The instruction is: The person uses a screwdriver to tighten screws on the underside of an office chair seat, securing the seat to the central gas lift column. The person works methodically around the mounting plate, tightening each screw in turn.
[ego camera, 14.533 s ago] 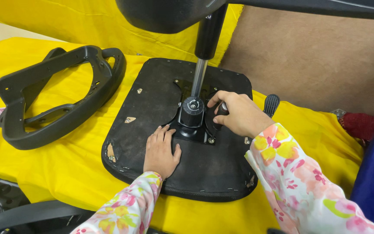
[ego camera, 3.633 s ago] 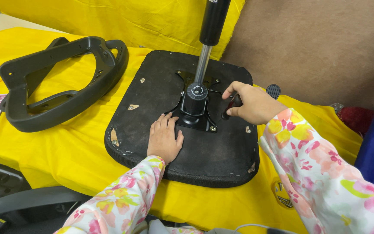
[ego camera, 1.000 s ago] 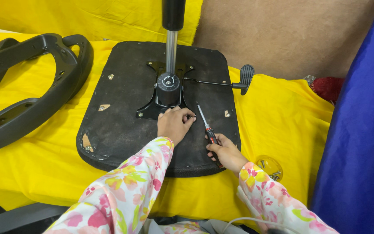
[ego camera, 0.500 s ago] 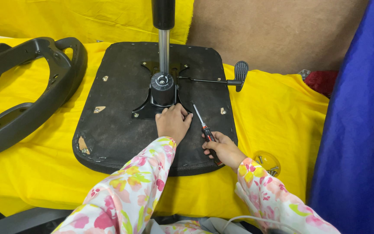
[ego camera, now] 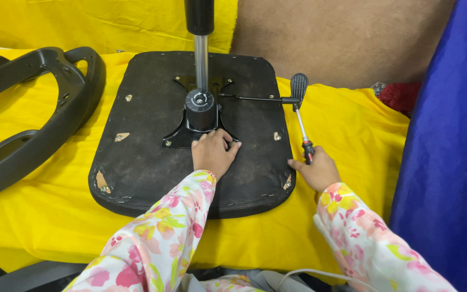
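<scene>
- Entering from the bottom of the frame, two arms in flowered sleeves reach up over a yellow cloth (ego camera: 39, 216) that covers the work surface.
- At centre, the left hand (ego camera: 213, 156) lies palm down on the black seat underside (ego camera: 141, 162), its fingers curled over the near edge of the metal mounting plate (ego camera: 182, 132); whether they pinch anything small there I cannot tell.
- Right of centre, the right hand (ego camera: 318, 172) is closed around the handle of a screwdriver (ego camera: 302, 130), just off the seat's right edge, over bare yellow cloth.
- The screwdriver's shaft points up the frame, and its tip stands close to the lever paddle (ego camera: 298, 85); contact cannot be told.
- The seat underside lies flat, its near rim well back from the cloth's front edge, with a broad yellow strip between them.
- A thin rod runs from the mounting plate rightward to the lever paddle, which overhangs the seat's upper right corner.
- A gas cylinder (ego camera: 200, 48) rises upright from the plate's hub and leaves the frame at the top.
- At the left, a black armrest frame (ego camera: 33, 130) lies on the cloth, close beside the seat's left rim but apart from it.
- A blue fabric (ego camera: 449, 162) closes off the right side, near the right hand, while a brown surface (ego camera: 341, 38) fills the upper right.
</scene>
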